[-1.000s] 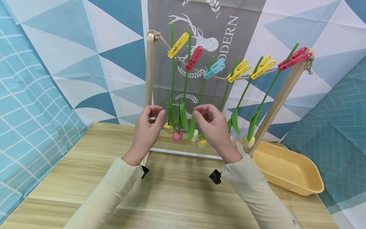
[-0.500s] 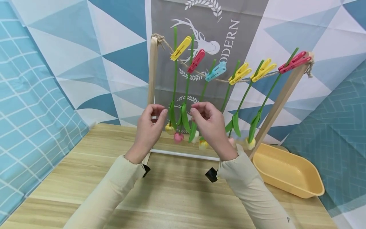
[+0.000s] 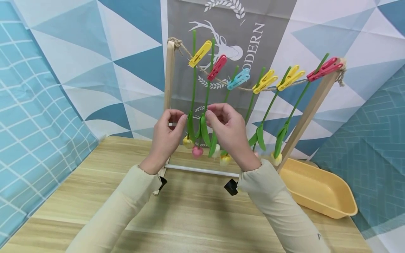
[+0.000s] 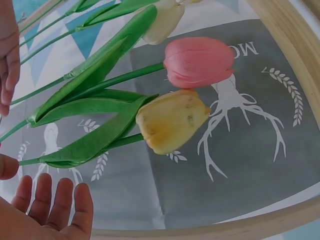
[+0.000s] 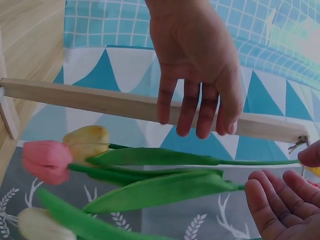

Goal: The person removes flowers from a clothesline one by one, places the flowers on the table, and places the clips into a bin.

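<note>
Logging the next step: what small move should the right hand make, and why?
Probably a light pinch on the stem of the pink tulip. The right hand is near it, just above the leaves, contact unclear, and a red clothespin clips that stem higher up.

In the head view the right hand [image 3: 228, 130] covers nearly all of one flower [image 3: 256, 153] at 4 o'clock, and the right sleeve [image 3: 272, 196], its small mark illegible, hides one end of the white rod [image 3: 202, 170]. The left hand [image 3: 168, 135] blocks the lower stretch of the wooden post [image 3: 169, 75] at 11 o'clock. The left wrist view crops the hands at 8 and 10 o'clock, the right wrist view at 12 and 4. Whether the left thumb [image 4: 7, 167] touches the stem of the yellow tulip [image 4: 171, 121] is hard to say, the left edge cutting in so close.
</note>
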The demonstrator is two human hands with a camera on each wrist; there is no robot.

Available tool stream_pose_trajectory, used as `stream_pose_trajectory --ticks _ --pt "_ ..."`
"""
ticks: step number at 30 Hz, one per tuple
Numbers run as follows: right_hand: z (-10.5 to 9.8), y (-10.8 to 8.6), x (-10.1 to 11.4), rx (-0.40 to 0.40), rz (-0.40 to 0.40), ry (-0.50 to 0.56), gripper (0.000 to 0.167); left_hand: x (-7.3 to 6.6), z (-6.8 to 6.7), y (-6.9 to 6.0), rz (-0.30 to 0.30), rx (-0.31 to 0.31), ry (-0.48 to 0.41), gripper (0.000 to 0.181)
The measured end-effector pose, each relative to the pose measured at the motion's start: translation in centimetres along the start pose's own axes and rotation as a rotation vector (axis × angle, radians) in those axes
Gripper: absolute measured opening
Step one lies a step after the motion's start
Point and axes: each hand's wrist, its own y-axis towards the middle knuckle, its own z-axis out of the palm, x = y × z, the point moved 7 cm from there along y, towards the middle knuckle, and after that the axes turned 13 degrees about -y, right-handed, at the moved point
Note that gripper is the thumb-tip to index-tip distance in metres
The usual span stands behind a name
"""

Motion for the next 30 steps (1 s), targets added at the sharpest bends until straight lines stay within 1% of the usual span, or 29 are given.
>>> stream_pose_trajectory --ticks 5,10,17,21,25,30 --pt "0.1 0.6 1.3 0.002 -0.024 -0.002 0.023 -0.1 0.4 0.4 -0.003 0.015 -0.009 0.025" --pt "-0.2 1.4 2.4 -0.021 -0.05 -0.018 0.022 -0.1 0.7 0.7 0.002 0.02 -0.011 0.026" --pt "-0.8 2.5 3.6 -0.054 -0.052 -0.026 0.026 -0.2 1.0 1.2 -0.002 0.013 -0.016 0.027" --pt "-1.1 3.3 4.5 -0.071 -0.068 -0.017 0.028 -0.4 1.2 1.4 0.016 0.014 -0.02 0.028" --pt "-1.6 4.1 5.6 -0.072 -0.062 0.006 0.03 -0.8 1.4 1.8 0.036 0.016 -0.025 0.027" --pt "-2.2 5.0 7.0 -0.064 -0.019 0.002 0.032 -1.3 1.7 2.5 0.038 0.027 -0.033 0.027"
